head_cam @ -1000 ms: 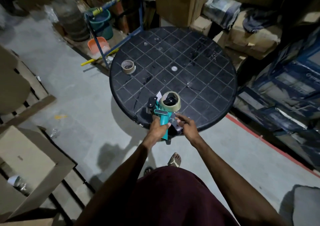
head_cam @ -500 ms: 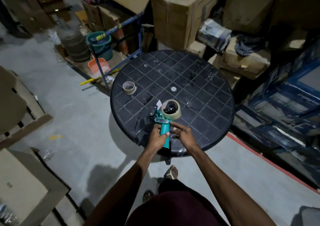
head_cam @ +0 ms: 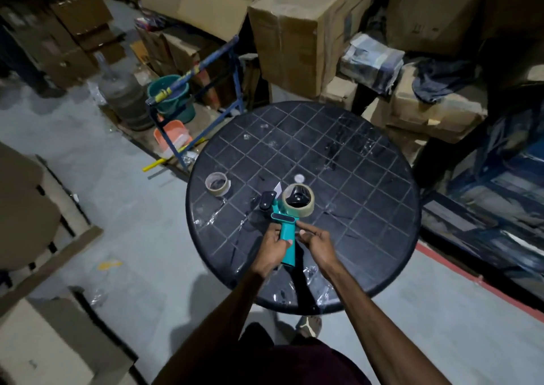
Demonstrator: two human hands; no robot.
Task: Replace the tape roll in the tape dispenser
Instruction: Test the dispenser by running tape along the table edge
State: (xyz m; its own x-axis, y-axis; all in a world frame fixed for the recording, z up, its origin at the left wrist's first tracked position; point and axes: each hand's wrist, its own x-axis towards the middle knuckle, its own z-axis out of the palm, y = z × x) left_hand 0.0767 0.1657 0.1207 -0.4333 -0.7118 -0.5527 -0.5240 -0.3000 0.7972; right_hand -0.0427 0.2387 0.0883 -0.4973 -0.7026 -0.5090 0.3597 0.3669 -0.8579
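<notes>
Head view: the teal plastic handheld tape dispenser (head_cam: 287,231) sits over the near part of the round black grid-patterned table (head_cam: 368,208), its long axis running from the handle near the person to the head pointing away. A tan tape roll (head_cam: 298,200) sits on its hub. The left hand (head_cam: 272,247) is wrapped around the handle; the right hand (head_cam: 316,241) pinches beside the handle, fingers nearly closed. A near-empty cardboard tape core (head_cam: 217,183) lies apart, left.

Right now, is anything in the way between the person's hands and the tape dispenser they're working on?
Nothing visible. The left hand is wrapped around the teal handle of the tape dispenser, and the right hand has fingertips against the handle, just below the tape roll on it. The spare roll lies apart on the table.
</notes>
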